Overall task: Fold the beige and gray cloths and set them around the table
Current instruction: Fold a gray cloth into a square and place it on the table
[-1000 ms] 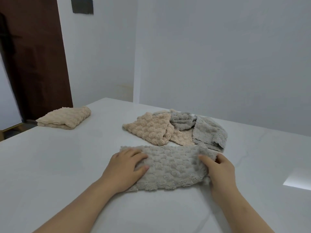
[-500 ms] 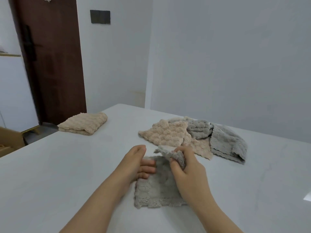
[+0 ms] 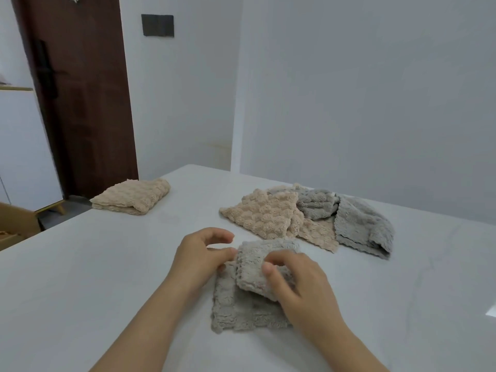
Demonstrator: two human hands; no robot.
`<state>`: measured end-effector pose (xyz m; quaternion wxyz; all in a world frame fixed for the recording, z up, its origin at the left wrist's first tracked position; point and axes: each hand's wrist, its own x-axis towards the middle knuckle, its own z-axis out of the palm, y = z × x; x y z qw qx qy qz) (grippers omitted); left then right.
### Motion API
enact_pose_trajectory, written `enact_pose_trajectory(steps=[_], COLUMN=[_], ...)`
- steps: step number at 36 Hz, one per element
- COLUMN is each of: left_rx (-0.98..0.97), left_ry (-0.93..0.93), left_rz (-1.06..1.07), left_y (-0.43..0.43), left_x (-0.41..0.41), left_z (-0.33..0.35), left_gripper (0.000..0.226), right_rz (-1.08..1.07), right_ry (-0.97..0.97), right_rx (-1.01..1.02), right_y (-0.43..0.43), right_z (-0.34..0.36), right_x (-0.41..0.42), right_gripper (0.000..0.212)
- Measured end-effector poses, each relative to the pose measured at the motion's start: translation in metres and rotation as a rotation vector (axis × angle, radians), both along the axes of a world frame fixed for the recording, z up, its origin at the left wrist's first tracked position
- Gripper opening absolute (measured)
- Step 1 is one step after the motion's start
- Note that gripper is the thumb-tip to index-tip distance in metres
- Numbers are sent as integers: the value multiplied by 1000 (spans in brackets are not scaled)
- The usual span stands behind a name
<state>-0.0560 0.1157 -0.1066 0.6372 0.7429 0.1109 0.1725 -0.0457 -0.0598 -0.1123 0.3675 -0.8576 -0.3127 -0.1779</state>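
2nd fold of the gray cloth.
Now halved; right hand grips the flap, left hand at its edge, grip unclear.

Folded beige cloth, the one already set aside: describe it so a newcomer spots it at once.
Find the dark brown door at the back left; the white table's far left edge lies before it. The folded beige cloth sits there alone. Unlike the loose beige-and-gray pile mid-table and the gray cloth nearest the camera, it is a neat, stacked bundle.
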Motion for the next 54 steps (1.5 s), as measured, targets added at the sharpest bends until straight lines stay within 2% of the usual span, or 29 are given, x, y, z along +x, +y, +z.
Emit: enact_pose_trajectory(steps=[2, 4, 6, 8, 11, 13, 16, 20, 24, 30, 33, 37, 41, 43, 46, 48, 51, 52, 54], left_rx=[-50, 34, 230, 407, 566, 631, 596, 245, 24, -110, -53, 155, 303, 387, 495, 497, 499, 522, 612], left_ry=[36, 87, 103, 100, 145, 165, 187, 170, 118, 34, 30, 84, 140, 152, 169, 153, -14, -76, -108], left_rz=[-38, -53, -32, -15, -59, -102, -151, -151, -223, -181, -98, -49, -50, -48, -47, -32, 89, 76, -66], left_y=[-1, -6, -9, -10, -11, -12, -12, -5, -11, -14, -10, -5, -1, 0, 2, 1, -6, -10, -21], left_x=[0, 1, 2, 2, 1, 1, 1, 1, -3, -3, -3, -4, -4, -5, -5, -5, -8, -11, -13], left_z=[-1, -4, -9, -11, -13, -15, -13, -5, 2, 7, 3, 1, -2, -3, -3, -3, -3, -2, -3], left_gripper=[15, 11, 9, 8, 14, 20, 15, 9, 15, 13, 14, 24, 25, 25, 25, 28, 29, 27, 46], right_rz=[-49, -62, -47, -13, 25, 6, -72, -103, -114, -47, 7, 58, 83, 117, 63, -25, -84, -71, -31], right_ry=[-9, -1, 11, 27, 14, -31, -133, -95, -218, -388, -432, -401, -279, -158, 12, -44, -128, -93, 60], right_rx=[32, 12, -60, -154, -277, -331, -310, -128, -48, -121, -158, -136, -78, -1, 228, 266, 140, 48, -162], right_y=[-2, -4, -4, -4, -3, 0, 2, 2, 4, 6, 5, 2, 0, -1, -3, -5, -6, -5, -5], right_z=[1, -2, -4, -6, -8, -13, -20, -19, -15, -21, -22, -20, -23, -22, -16, -14, -14, -14, -16], right_x=[3, 5, 5, 3, 1, 0, 1, 2, -1, 0, 1, 0, 2, 1, 2, 6, 9, 9, 8], right_gripper=[51, 43, 44, 55, 69, 56, 29, 44, 32, 30, 26, 44, 32, 25, 25, 27, 42, 51, 73])
